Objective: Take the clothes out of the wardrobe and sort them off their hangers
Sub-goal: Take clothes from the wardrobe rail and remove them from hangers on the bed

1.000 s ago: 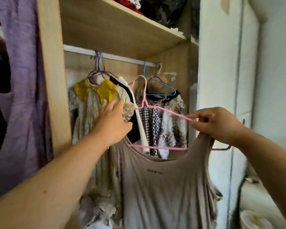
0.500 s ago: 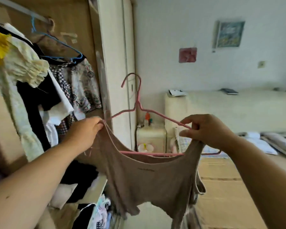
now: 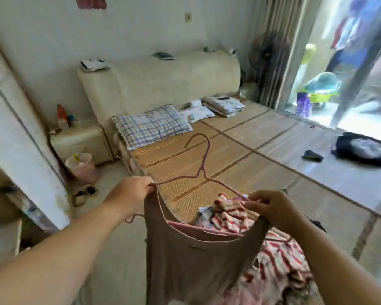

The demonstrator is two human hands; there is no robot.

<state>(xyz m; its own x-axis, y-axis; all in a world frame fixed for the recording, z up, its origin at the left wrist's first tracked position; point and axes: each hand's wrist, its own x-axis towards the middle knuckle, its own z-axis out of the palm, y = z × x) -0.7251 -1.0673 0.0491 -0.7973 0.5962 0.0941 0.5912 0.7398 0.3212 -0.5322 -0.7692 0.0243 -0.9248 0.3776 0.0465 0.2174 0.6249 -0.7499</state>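
The top [image 3: 191, 260], a thin brown sleeveless one, hangs on a pink wire hanger [image 3: 202, 172] held out in front of the person, over the near corner of the bed [image 3: 240, 150] and well clear of the wardrobe. The left hand [image 3: 132, 190] has its fingers curled round the left strap and that end of the hanger. The right hand [image 3: 271, 208] pinches the right strap against the hanger's sloping arm. The top looks light and limp: it sags between the two hands and will fold wherever it is not held. It should slide off easily, so each strap, up by the shoulder, is the place to take it. The hanger looks light and springy, likely to bend or swing if pulled hard, and is best steadied at the neck under the hook. The wide neckline should let one shoulder of the hanger tip out first. Just under the top a heap of striped clothes [image 3: 282, 256] lies on the bed, probably the pile for things already taken off. On the floor beside the nightstand [image 3: 81, 142] stands a small pink bin [image 3: 84, 172] with something pale and a bit of yellow inside, though I cannot tell what.
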